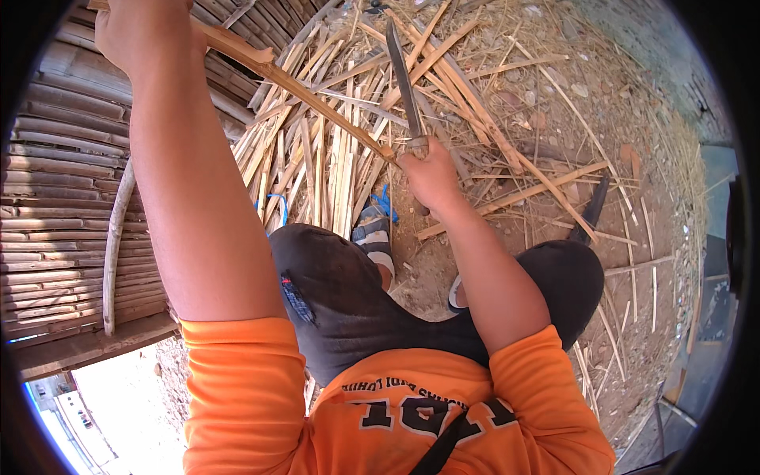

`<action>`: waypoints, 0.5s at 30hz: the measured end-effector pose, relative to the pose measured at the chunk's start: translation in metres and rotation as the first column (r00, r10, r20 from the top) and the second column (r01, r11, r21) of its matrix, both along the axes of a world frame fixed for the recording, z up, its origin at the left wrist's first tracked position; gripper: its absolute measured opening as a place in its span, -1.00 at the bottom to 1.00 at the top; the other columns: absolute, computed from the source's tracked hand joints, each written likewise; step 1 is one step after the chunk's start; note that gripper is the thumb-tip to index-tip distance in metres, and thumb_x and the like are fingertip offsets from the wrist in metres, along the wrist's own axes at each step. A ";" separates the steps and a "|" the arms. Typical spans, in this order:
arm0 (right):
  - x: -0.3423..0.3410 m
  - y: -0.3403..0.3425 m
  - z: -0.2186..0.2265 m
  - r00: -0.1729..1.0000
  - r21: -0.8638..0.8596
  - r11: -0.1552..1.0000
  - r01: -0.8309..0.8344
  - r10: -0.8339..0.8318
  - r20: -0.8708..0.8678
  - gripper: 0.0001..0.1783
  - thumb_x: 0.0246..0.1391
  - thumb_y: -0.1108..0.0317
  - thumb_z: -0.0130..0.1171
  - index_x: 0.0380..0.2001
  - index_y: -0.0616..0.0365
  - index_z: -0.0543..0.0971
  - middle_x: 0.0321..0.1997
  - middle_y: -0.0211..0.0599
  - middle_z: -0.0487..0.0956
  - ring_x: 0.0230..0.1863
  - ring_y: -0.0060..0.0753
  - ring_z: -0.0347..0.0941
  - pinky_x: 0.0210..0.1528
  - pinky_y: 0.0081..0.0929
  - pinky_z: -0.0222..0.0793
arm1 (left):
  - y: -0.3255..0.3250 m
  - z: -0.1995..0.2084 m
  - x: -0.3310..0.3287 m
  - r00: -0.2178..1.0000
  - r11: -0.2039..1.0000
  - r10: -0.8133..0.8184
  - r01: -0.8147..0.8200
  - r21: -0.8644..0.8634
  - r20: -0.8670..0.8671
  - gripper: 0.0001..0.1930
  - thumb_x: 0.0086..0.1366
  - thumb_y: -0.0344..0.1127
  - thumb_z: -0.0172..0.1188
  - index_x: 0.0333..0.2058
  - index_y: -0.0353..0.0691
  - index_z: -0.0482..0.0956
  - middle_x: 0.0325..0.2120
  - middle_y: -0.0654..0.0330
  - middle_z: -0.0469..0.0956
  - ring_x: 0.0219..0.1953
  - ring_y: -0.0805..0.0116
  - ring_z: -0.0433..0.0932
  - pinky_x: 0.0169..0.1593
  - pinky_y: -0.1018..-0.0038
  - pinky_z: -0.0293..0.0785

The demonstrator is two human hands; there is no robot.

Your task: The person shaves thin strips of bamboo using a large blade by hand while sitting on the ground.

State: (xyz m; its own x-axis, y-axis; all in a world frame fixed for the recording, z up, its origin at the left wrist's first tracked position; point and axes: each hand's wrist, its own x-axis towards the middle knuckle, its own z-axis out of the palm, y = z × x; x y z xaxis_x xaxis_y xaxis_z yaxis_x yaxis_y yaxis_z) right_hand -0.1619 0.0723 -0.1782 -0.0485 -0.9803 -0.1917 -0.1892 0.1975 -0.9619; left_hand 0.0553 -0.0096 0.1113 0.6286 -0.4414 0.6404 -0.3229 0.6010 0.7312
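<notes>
My right hand [431, 180] is closed round the handle of a machete [402, 79], whose long dark blade points up and away from me. At the upper left, my left hand [150, 32] grips a long split bamboo strip [317, 104]; the picture's top edge cuts off part of this hand. The strip slants down to the right, and its near end lies beside my right thumb, close to the base of the blade. Whether that end touches the thumb, I cannot tell. Beyond my knees, a pile of pale split bamboo strips [336, 178] covers the ground.
A slatted bamboo wall [71, 198] stands on the left, with a thin pole [117, 245] against it. Crossed strips [507, 202] and a dark flat piece [592, 207] lie on the right. Blue string [385, 202] is near my sandalled foot [374, 244]. A grey wall [673, 55] rises far right.
</notes>
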 end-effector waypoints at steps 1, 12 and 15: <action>0.007 0.000 0.024 1.000 -0.109 0.994 0.012 -0.014 -0.014 -0.69 0.09 0.36 0.23 -0.14 0.28 0.48 -0.42 -0.17 0.59 -0.47 -0.29 0.52 -0.34 -0.30 0.45 | 0.006 0.005 0.005 0.999 0.999 0.043 -0.043 -0.001 0.019 -0.55 0.48 -0.20 -0.03 0.16 -0.46 0.28 -0.24 0.01 0.54 -0.37 0.28 0.55 -0.31 0.42 0.56; -0.001 0.042 -0.135 0.800 0.275 0.944 -0.185 0.307 -0.515 -0.51 0.06 0.16 0.25 -0.07 0.36 0.52 -0.14 0.28 0.62 -0.02 0.28 0.56 0.07 -0.02 0.46 | -0.011 0.010 -0.033 0.975 0.985 0.170 -0.165 -0.049 0.142 -0.28 0.49 0.20 -0.14 0.16 -0.46 0.45 -0.14 -0.03 0.58 -0.34 0.21 0.55 -0.29 0.35 0.50; -0.016 0.036 -0.148 0.831 0.143 0.965 -0.221 0.263 -0.491 -0.56 0.04 0.25 0.23 -0.08 0.36 0.52 -0.24 0.22 0.63 -0.20 0.14 0.63 -0.15 -0.07 0.53 | 0.020 -0.001 -0.073 0.979 0.996 0.076 -0.067 -0.057 0.189 -0.29 0.49 0.18 -0.13 0.19 -0.45 0.43 -0.08 -0.08 0.58 -0.31 0.20 0.56 -0.28 0.34 0.50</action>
